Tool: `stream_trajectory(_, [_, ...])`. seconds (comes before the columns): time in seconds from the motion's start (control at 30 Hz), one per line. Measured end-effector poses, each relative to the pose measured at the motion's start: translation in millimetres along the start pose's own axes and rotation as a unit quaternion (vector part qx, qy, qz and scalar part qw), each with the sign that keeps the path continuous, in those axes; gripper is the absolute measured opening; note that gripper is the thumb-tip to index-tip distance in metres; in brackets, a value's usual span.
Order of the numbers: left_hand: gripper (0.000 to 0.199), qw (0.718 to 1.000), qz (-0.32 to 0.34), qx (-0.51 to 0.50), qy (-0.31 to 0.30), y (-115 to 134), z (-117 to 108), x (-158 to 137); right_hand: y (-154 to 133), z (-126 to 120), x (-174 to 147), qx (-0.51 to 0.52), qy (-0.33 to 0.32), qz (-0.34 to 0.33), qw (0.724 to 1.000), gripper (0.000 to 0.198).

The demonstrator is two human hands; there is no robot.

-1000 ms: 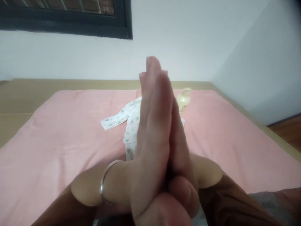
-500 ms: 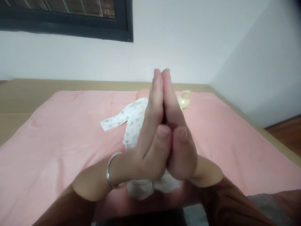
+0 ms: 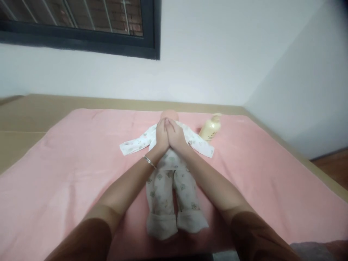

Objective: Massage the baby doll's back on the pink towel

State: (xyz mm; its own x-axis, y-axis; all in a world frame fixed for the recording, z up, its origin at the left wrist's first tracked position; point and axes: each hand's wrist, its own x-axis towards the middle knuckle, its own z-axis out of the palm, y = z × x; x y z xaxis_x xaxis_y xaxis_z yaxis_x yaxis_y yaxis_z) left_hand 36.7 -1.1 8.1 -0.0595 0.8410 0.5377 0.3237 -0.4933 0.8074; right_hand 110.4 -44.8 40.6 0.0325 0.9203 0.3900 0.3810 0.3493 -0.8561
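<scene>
A doll dressed in a white printed top and trousers [image 3: 160,195] lies on its back with its arms spread and its round pinkish head [image 3: 170,115] at the far end. My left hand [image 3: 162,136] and my right hand [image 3: 176,136] are together over the doll's upper chest, their thumb sides meeting on top. The fingers look straight and point away from me, partly hidden. I see nothing held in either hand. Whether they touch the top cannot be made out. A silver bangle [image 3: 149,161] circles my left wrist.
A pale yellow pump bottle [image 3: 210,128] tilts to the right of the doll's head. Beneath everything spreads a pink cloth [image 3: 95,152] on a beige surface [image 3: 24,116]. A white wall [image 3: 203,54] and a dark-framed window [image 3: 152,29] stand behind.
Both hands, pressed palm to palm and raised close to me, have gone forward and down over the doll's chest. More of the doll and bottle shows.
</scene>
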Motion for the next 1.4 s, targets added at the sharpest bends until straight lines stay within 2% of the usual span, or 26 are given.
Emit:
stream_trajectory(0.13, [0.028,0.998,-0.017,0.055,0.004,-6.8,-1.1,-3.3,15.5,-6.2,6.4,-0.114,-0.061,-0.048,0.99,0.057])
stream_trajectory(0.23, [0.026,0.996,-0.014,0.089,-0.001,-8.5,1.1,-5.6,27.9,-10.0,12.3,-0.155,-0.095,-0.067,0.981,0.061])
stream_trajectory(0.37, [0.034,0.99,-0.007,0.138,-0.001,-9.7,4.7,-9.9,47.5,-8.8,17.1,-0.149,-0.096,-0.056,0.983,0.068])
stream_trajectory(0.47, [0.036,0.983,0.015,0.181,-0.026,-10.1,3.2,-12.8,57.1,-8.6,17.8,-0.138,-0.1,-0.057,0.984,0.073])
stream_trajectory(0.63, [0.039,0.978,0.057,0.19,-0.068,-18.3,-7.4,-17.0,58.8,-11.6,17.0,-0.152,-0.123,-0.07,0.978,0.07])
stream_trajectory(0.73, [0.043,0.978,0.047,0.181,-0.093,-25.1,-13.4,-18.8,55.7,-12.7,16.4,-0.183,-0.147,-0.071,0.969,0.065])
stream_trajectory(0.87, [0.046,0.98,0.022,0.171,-0.097,-32.8,-14.4,-18.8,55.2,-14.0,17.5,-0.25,-0.149,-0.048,0.956,0.058])
stream_trajectory(1.03, [0.043,0.987,0.01,0.15,-0.061,-39.2,-11.8,-16.8,55.6,-19.0,17.3,-0.317,-0.116,0.017,0.941,0.058])
stream_trajectory(1.17, [0.046,0.993,0.008,0.112,-0.031,-38.9,-14.5,-18.0,37.9,-12.2,0.3,-0.386,-0.098,0.054,0.916,0.063])
stream_trajectory(1.27, [0.048,0.999,-0.023,0.046,-0.007,-38.5,-19.0,-21.0,19.9,-3.6,-16.7,-0.429,-0.135,0.0,0.893,0.062])
stream_trajectory(1.4, [0.041,0.998,-0.055,-0.025,0.012,-39.1,-24.5,-24.1,12.3,-8.2,-16.4,-0.393,-0.266,-0.148,0.868,0.052])
